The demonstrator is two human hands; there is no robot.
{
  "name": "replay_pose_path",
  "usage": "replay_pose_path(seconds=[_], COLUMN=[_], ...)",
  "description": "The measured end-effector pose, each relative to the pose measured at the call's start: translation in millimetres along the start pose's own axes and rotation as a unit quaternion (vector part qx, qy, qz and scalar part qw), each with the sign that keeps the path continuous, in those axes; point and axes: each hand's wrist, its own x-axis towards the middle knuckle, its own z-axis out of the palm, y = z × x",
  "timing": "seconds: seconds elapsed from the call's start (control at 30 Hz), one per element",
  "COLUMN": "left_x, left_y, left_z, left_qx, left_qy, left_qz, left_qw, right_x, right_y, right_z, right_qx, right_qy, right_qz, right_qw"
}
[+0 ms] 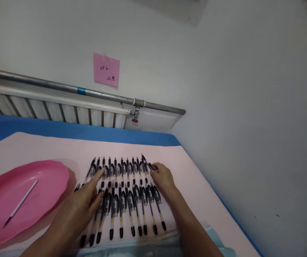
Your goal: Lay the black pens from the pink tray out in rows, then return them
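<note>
Lying slack across pens, left hand points; right hand seemingly pinches the end pen beside bare mat.

From where I stand, the widest open stretch is the bare pink sheet behind the far row of pens, running up to the blue cloth. Past that, the radiator and its pipe close things off. The pink tray hems in the left, leaving a narrow bare strip that the left hand partly fills. The right hand sits at the rows' right end. Beyond it a bare strip runs to the edge, with the wall rising close by.
</note>
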Motion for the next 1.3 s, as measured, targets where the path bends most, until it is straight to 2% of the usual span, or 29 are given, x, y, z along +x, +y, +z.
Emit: replay_pose_path(seconds=[0.27,0.47,0.67,0.77,0.83,0.9,0.97,1.03,1.13,1.3], left_x=[-1,0,-4,-6,-7,-7,-6,-6,-6,-6], left_y=[-8,-7,8,19,24,28,30,31,32,32], left_z=[6.1,6.2,-3.9,-7.8,-6.5,-2.7,2.1,6.6,11.6,12.0], left_qx=[-0.003,-0.024,-0.166,-0.288,-0.387,-0.470,-0.522,-0.563,-0.603,-0.601], left_qy=[0.008,0.010,-0.013,-0.031,-0.046,-0.065,-0.081,-0.075,-0.048,-0.055], left_qz=[0.011,0.017,-0.034,-0.090,-0.128,-0.151,-0.164,-0.169,-0.181,-0.186], left_qw=[1.000,1.000,0.985,0.953,0.912,0.868,0.833,0.806,0.775,0.776], right_x=[-1,-3,-7,-23,-40,-60,-77,-89,-98,-100], right_y=[0,2,-2,-23,-42,-61,-77,-87,-92,-92], right_z=[-2,-1,-11,-16,-16,-13,-7,1,11,13], right_qx=[0.001,0.051,0.143,0.231,0.378,0.471,0.510,0.519,0.500,0.449], right_qy=[-0.009,-0.002,0.036,0.016,-0.043,-0.095,-0.131,-0.167,-0.211,-0.237], right_qz=[0.009,0.039,0.090,0.099,0.119,0.115,0.086,0.045,-0.010,-0.032], right_qw=[1.000,0.998,0.985,0.968,0.917,0.869,0.846,0.837,0.840,0.861])
